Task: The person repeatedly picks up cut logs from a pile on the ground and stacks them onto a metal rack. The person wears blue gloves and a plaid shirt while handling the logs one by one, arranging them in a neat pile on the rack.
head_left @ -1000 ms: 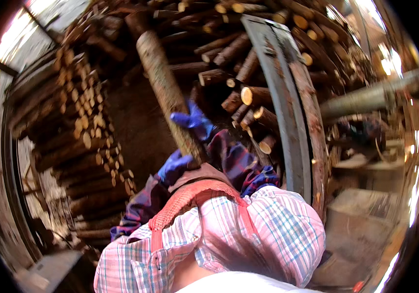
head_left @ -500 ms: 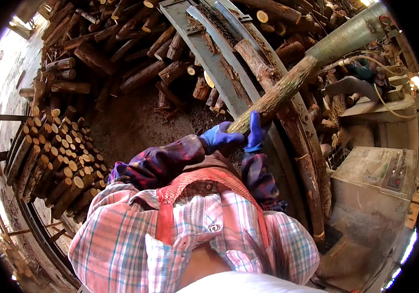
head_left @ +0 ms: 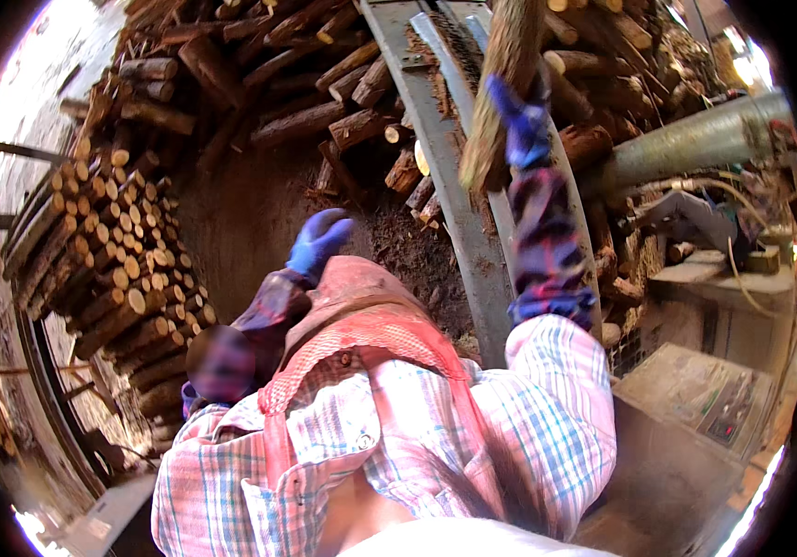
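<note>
Both my hands wear blue gloves. My right hand reaches forward against the right side of a bark-covered log, its thumb stretched over the bark. The other fingers are blurred and partly hidden by the log. That log lies at a slant over the grey metal trough, its near end pointing towards me. My left hand is off the log, over the dirt floor in front of my red apron. Its fingers are bent and apart, with nothing in them.
A neat stack of cut logs stands at the left. Loose logs lie heaped beyond the floor. At the right are a thick metal pipe, a dusty box with a control panel and a partly visible person.
The log has swung from its rightward slant to point more straight ahead, farther from me. My right hand has gone forward with it. My left hand has let go and moved left.
</note>
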A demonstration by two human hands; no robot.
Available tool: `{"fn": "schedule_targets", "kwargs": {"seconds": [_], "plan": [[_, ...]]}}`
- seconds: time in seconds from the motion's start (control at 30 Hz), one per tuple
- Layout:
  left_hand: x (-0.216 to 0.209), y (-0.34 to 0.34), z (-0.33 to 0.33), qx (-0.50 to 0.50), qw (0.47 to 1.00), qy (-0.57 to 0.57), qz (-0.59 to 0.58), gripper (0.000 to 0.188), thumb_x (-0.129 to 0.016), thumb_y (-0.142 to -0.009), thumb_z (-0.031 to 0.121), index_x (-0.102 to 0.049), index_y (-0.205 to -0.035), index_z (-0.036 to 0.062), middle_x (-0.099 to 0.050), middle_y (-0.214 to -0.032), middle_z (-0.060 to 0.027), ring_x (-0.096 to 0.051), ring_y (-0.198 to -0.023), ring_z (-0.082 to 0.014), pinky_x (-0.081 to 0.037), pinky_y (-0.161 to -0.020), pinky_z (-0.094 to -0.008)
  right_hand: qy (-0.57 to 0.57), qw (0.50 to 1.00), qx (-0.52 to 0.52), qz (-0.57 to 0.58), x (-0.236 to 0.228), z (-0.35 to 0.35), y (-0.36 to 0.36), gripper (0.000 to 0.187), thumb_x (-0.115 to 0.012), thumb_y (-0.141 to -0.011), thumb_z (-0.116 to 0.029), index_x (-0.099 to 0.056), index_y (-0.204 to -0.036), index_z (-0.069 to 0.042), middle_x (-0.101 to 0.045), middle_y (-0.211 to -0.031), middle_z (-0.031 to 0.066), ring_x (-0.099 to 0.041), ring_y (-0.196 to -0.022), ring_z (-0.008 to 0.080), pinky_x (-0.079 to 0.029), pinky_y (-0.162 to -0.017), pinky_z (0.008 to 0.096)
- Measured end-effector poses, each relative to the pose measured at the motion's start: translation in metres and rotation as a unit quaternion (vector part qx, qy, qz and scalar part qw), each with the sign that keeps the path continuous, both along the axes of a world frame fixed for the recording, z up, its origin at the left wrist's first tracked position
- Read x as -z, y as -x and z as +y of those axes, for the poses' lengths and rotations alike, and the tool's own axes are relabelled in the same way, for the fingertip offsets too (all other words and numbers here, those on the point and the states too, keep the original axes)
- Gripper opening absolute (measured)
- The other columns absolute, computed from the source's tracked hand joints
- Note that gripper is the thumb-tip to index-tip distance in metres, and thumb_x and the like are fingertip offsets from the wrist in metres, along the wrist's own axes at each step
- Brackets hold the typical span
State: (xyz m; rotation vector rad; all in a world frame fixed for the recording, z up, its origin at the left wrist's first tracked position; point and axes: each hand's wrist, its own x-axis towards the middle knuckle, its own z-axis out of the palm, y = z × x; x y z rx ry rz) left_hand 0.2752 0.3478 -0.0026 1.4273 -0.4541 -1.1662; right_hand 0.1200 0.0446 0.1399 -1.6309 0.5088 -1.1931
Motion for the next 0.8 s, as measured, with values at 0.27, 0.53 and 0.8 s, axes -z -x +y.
{"fn": "schedule_targets", "kwargs": {"seconds": [0.27, 0.53, 0.8], "plan": [[0.061, -0.037, 0.163, -0.161, 0.967, -0.181, 0.079, 0.04, -0.063, -0.086, 0.033, -0.053, -0.117, 0.009, -0.06, -0.088, -0.0013, -0.056, -0.071, -0.0097, -0.044, -0.057, -0.0228, 0.165, 0.815, 0.174, 0.528, 0.083, -0.161, -0.028, 0.098, -0.072, -0.069, -0.051, -0.025, -0.142, -0.007, -0.04, -0.138, 0.0205, -0.042, -0.125, 0.0356, -0.036, -0.102, 0.0427], [0.11, -0.044, 0.313, -0.237, 0.946, -0.164, 0.15, 0.021, -0.064, -0.085, 0.029, -0.057, -0.096, 0.0119, -0.053, -0.075, 0.0049, -0.047, -0.06, -0.005, -0.037, -0.051, -0.02, 0.147, 0.681, 0.319, 0.643, 0.095, -0.111, -0.01, 0.099, -0.07, -0.063, -0.064, -0.04, -0.135, -0.001, -0.043, -0.136, 0.0208, -0.043, -0.124, 0.0377, -0.036, -0.103, 0.0445], [0.173, -0.078, 0.473, -0.252, 0.897, -0.237, 0.277, 0.028, -0.067, -0.083, 0.034, -0.06, -0.101, 0.0127, -0.059, -0.078, 0.002, -0.053, -0.063, -0.0102, -0.039, -0.054, -0.0242, 0.222, 0.898, 0.081, 0.371, 0.207, 0.251, -0.083, 0.033, -0.064, -0.08, -0.027, -0.059, -0.102, -0.003, -0.059, -0.102, 0.0129, -0.056, -0.09, 0.0228, -0.048, -0.078, 0.0381]]}}
